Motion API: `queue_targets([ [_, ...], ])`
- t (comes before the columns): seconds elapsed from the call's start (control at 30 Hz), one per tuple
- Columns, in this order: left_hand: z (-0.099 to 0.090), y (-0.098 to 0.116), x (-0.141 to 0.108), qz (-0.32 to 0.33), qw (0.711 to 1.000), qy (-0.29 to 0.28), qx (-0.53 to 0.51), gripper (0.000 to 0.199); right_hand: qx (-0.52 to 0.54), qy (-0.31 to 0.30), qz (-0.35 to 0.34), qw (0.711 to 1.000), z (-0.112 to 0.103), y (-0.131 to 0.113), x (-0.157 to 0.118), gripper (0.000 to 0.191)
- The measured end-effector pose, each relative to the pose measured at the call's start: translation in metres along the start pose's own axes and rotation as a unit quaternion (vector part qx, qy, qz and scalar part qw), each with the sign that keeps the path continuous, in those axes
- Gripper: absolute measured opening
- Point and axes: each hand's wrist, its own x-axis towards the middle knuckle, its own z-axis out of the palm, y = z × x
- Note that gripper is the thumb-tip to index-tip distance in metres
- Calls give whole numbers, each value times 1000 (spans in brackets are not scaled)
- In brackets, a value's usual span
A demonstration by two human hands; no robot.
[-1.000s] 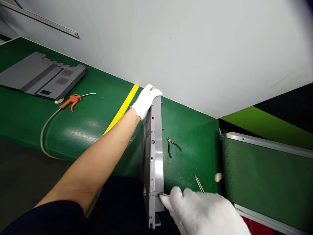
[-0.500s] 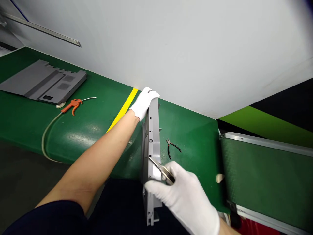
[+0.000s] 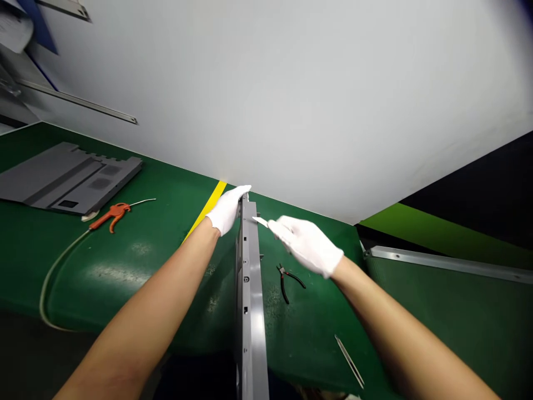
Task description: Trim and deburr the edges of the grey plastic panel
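A long grey plastic panel (image 3: 252, 311) stands on its edge, its narrow side with small slots facing up. My left hand (image 3: 227, 210), in a white glove, is closed round the panel's far end. My right hand (image 3: 306, 241), gloved too, grips a knife whose pointed metal blade (image 3: 260, 221) reaches the panel's upper edge near that end. Most of the knife's handle is hidden in the fingers. Black-handled cutting pliers (image 3: 287, 280) lie with spread handles just right of the panel.
On the green bench (image 3: 166, 261), an orange air gun (image 3: 112, 215) with a hose and another grey panel (image 3: 79, 178) lie at the left. Tweezers (image 3: 348, 361) rest at the lower right. A white wall (image 3: 291, 111) borders the far side; a green conveyor (image 3: 449, 316) adjoins the right.
My right hand has moved away from me along the panel, from its near part to near its far end, with the knife. My left hand still grips the far end. The view has shifted.
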Motion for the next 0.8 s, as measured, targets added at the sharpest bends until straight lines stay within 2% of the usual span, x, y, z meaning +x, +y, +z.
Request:
queue_targets([
  [0.1,0,3,1,-52,997,-22,-45,33,-100,18,15,995,-6,-11,45,74],
  [0.2,-2,2,2,-57,997,-20,-41,36,-185,18,14,982,-8,-21,63,79],
  [0.43,-3,-2,-1,-26,999,-18,29,38,-290,22,-9,957,-13,-27,61,85],
  [0.8,4,1,-3,-47,998,-32,34,33,-335,4,-8,942,-18,-29,54,81],
])
